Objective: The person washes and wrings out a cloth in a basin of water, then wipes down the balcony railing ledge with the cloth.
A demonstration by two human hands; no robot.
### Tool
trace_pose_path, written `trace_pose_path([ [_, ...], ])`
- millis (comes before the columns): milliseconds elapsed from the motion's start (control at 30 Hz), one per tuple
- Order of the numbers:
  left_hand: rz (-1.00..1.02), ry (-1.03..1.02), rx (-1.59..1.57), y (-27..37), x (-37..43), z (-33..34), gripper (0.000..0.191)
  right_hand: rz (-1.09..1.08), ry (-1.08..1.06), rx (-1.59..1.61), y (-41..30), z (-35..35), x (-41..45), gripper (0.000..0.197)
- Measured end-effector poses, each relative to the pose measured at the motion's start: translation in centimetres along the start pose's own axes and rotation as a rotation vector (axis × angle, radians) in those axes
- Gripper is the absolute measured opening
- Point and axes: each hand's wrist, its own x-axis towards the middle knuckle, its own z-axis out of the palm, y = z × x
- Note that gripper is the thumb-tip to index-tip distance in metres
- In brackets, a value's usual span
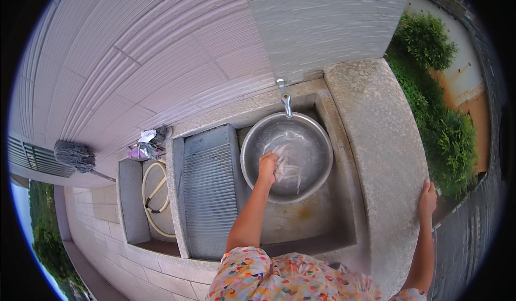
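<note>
A round metal basin [246,156] sits in a stone sink [282,228]. My left hand [267,167] reaches over its near left rim and grips a pale, wet cloth [288,166] inside. The cloth looks thin and crumpled, and part of it trails across the basin's bottom. Above the far rim is a metal faucet [286,101]; whether water runs from it I cannot tell. Far to the right, my right hand [428,200] holds the outer edge of a broad stone ledge [379,139], with some of its fingers hidden.
Left of the basin slopes a ribbed washboard [209,188]. Beyond it, a smaller trough [133,204] contains a coiled cream hose [146,204]. A mop [74,156] leans by the tiled wall [181,59]. Packets and a dark cloth [161,135] lie on the back ledge. Shrubs [451,152] grow beyond the right ledge.
</note>
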Motion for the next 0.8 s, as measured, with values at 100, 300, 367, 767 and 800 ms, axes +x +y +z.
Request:
trace_pose_path([
  [100, 0.246, 0.065, -0.102, 5.7, -0.6, -2.0, 0.023, -0.057, -0.042, 0.010, -0.2, -0.3, 0.2, 0.052],
  [300, 0.729, 0.413, 0.000, 14.2, 3.4, -8.1, 0.033, 0.013, -0.053, -0.018, 0.6, 0.2, 0.7, 0.055],
  [367, 0.726, 0.534, 0.136, 16.2, 5.7, -10.4, 0.029, 0.003, 0.034, -0.037, 2.1, 1.0, 1.1, 0.056],
  [767, 0.763, 0.563, 1.280, 12.5, 7.7, 0.3, 0.026, -0.063, 0.084, -0.042, 3.0, 1.2, 1.3, 0.050],
  [800, 0.835, 0.397, 1.336, 11.3, 7.7, 2.7, 0.028, -0.078, 0.068, -0.035, 3.3, 1.3, 1.3, 0.050],
])
